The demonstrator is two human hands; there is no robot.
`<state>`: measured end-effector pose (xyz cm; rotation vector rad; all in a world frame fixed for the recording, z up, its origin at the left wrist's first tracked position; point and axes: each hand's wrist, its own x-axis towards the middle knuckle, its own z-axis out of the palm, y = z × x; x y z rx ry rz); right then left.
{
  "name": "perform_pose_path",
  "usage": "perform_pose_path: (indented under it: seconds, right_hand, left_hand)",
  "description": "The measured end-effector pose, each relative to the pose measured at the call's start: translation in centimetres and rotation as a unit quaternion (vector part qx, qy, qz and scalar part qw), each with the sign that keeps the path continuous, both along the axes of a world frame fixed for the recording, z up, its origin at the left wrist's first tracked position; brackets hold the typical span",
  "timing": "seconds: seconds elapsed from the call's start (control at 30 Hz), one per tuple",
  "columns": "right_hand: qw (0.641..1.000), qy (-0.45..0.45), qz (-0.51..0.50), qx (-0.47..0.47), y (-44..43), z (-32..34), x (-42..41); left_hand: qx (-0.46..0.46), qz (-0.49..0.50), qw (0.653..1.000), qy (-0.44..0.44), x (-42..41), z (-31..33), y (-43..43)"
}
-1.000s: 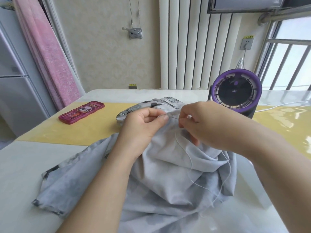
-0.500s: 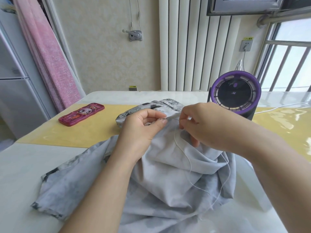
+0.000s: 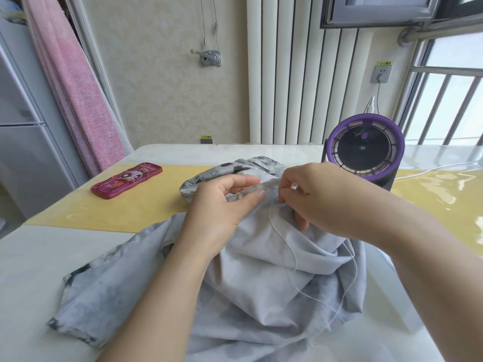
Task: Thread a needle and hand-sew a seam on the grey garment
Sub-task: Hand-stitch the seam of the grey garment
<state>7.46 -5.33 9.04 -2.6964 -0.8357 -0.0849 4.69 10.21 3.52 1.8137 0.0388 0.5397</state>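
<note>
The grey garment (image 3: 261,278) lies bunched on the table in front of me. My left hand (image 3: 222,205) pinches a raised fold of its fabric between thumb and fingers. My right hand (image 3: 311,197) pinches a thin needle (image 3: 273,188) right beside the left fingertips, at the fold's edge. A white thread (image 3: 292,257) runs from the needle down over the cloth and loops toward the lower right. The needle's tip is hidden in the fabric.
A red pencil case (image 3: 126,181) lies on the yellow mat (image 3: 136,205) at the back left. A purple round fan (image 3: 366,150) stands at the back right with a white cable (image 3: 431,169). A radiator and window are behind the table (image 3: 31,257).
My right hand has shifted slightly left and down toward the fold, bringing the needle closer to my left fingertips. The left hand keeps its pinch on the fabric.
</note>
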Motion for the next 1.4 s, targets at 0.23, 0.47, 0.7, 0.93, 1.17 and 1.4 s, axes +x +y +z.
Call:
perform_pose_path:
  seconds: [0.23,0.47,0.7,0.93,1.17,1.4]
  right_hand:
    - [1.000,0.007,0.003,0.003,0.0,0.1,-0.1]
    - [1.000,0.005,0.004,0.003,0.0,0.1,0.0]
    - [1.000,-0.003,0.009,0.002,0.0,0.0,-0.1]
    - [1.000,-0.004,0.012,0.014,0.0,-0.2,0.2]
    - [0.998,0.039,0.011,0.045,-0.2,-0.5,1.0]
    - [0.997,0.028,0.007,0.066,-0.3,-0.6,1.6]
  left_hand:
    - [0.041,0.026,0.999,-0.011,0.0,0.0,0.0]
    - [0.028,0.035,0.999,-0.010,0.2,-0.2,0.1]
    - [-0.018,0.026,0.999,0.014,0.0,0.0,0.1]
    - [-0.073,0.017,0.997,0.030,-0.1,0.2,0.1]
    - [-0.089,0.013,0.996,0.026,0.0,0.1,0.2]
    - [-0.089,0.011,0.996,0.026,0.1,0.1,0.2]
